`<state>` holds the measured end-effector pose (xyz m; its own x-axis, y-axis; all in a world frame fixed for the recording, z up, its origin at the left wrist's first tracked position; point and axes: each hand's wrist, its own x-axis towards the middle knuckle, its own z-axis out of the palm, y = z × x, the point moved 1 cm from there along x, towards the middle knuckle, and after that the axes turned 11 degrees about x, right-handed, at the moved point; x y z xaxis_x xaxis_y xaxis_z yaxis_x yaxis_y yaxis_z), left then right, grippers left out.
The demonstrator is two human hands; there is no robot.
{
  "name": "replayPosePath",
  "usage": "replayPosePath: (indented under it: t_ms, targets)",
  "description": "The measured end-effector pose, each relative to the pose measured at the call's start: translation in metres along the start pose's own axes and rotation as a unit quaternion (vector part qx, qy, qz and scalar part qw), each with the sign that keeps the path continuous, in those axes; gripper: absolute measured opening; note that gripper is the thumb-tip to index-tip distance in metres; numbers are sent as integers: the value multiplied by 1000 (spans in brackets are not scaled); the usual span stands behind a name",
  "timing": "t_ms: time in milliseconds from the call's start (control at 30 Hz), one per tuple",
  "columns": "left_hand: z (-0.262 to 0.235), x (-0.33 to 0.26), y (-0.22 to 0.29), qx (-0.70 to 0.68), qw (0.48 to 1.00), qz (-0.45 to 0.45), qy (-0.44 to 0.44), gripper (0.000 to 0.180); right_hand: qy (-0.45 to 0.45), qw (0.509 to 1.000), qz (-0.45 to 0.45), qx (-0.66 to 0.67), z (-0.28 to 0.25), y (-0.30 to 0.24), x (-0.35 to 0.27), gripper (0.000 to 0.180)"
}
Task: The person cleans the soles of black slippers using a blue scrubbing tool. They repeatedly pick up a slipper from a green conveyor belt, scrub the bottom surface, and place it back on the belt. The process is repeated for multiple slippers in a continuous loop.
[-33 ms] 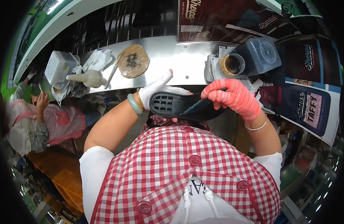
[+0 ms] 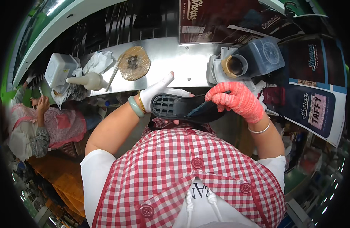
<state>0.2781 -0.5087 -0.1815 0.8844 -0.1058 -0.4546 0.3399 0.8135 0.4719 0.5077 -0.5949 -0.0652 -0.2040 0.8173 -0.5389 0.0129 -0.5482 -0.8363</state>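
Beyond both hands runs a steel counter (image 2: 171, 60); a dark lidded container (image 2: 258, 57) stands past the right hand, and a round brown disc (image 2: 134, 62) and a white squeeze bottle (image 2: 85, 81) lie past the left. Between the hands, held level before the chest, is a black shoe (image 2: 186, 107), sole up. Left hand (image 2: 158, 95), white-gloved, grips the heel end, thumb raised. Right hand (image 2: 237, 100), in a pink glove, curls closed over the toe end. A green bangle (image 2: 135, 107) circles the left wrist.
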Motion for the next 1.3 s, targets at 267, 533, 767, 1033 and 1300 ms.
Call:
replayPosePath:
  t_ms: [267, 533, 767, 1033, 1300]
  targets:
    - [-25, -7, 19, -23, 979, 201, -9, 62, 261, 927, -242, 116, -55, 20, -28, 28]
    - [-54, 19, -29, -157, 924, 334, 99, 59, 463, 866, -174, 77, -105, 79, 4, 24]
    - [-36, 41, -58, -293, 918, 237, 126, 62, 460, 872, -151, 69, -111, 93, 21, 24]
    - [-34, 52, -56, -280, 919, 259, 104, 57, 446, 874, -158, 112, -119, 105, 27, 26]
    - [8, 35, -34, -246, 916, 313, 46, 61, 305, 891, -207, 266, -47, 53, 8, 25]
